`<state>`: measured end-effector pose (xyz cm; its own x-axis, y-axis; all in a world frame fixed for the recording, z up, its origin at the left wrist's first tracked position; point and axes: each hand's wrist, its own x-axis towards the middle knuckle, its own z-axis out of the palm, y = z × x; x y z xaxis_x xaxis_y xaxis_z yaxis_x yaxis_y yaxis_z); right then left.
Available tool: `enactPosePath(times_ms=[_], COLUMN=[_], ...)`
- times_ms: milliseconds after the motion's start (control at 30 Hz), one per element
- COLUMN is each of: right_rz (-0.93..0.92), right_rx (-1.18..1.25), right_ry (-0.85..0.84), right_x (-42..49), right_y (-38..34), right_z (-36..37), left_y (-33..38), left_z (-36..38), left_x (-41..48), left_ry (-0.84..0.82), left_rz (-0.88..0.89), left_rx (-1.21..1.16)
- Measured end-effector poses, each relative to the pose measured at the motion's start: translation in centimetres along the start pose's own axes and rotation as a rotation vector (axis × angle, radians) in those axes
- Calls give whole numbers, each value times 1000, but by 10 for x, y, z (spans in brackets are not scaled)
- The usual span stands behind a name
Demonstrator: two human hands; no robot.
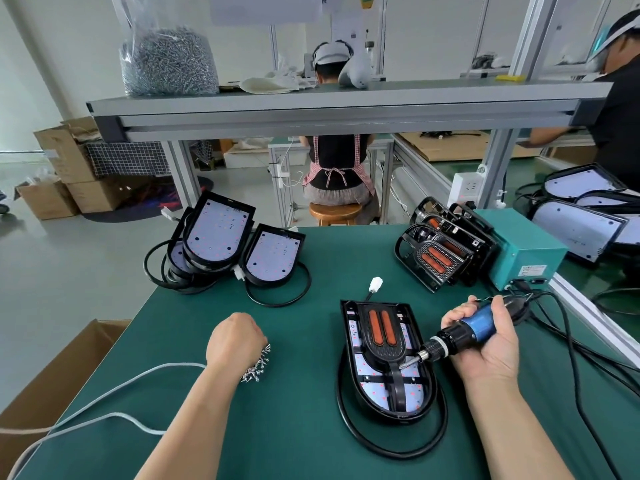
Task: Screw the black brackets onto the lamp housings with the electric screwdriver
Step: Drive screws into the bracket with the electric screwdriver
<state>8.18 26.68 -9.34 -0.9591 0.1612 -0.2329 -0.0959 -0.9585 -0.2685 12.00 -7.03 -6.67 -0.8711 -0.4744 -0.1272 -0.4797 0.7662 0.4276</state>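
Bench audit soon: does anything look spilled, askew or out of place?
Minor: loose screws lie heaped on the green mat under the left hand, with no tray. The screwdriver in the right hand and the lamp housing look orderly.

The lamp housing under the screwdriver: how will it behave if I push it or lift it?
The lamp housing looks rigid and lies flat on the green mat, so a push would probably slide it, not tip it. Its black cable, looped around it, seems floppy and would likely trail or dangle with the white plug when lifted.
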Motion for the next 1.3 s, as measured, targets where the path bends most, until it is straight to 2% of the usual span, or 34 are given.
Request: enactPosePath(times_ms=[133,200,367,433,500,600,667,767,1000,1300], right_rz=[3,5,-9,-12,-16,-35,-49,-70,-147,-209], right_rx=[-5,-5,-14,-13,-3,3,2,-11,-65,-222], right_ry=[0,-4,-5,-2,7,20,36,55,96,78], right_x=[0,1,2,2,2,-1,-4,-11,-28,-36], right_y=[1,1,1,1,2,4,6,11,26,63], right_z=[0,0,-1,-1,-1,3,7,17,54,91], left_y=[1,1,8,15,22,32,37,42,37,36], left_z=[7,8,3,0,0,9,20,38,57,58], left_x=[-2,-3,-9,-17,-26,-38,-45,-57,-66,-63], left_ry=[8,29,212,226,152,-75,-166,-176,-289,-320], left_rz=[134,158,225,268,274,250,270,290,175,218], left_rx=[186,184,-49,-200,-421,-798,-924,-1049,-1331,-1407])
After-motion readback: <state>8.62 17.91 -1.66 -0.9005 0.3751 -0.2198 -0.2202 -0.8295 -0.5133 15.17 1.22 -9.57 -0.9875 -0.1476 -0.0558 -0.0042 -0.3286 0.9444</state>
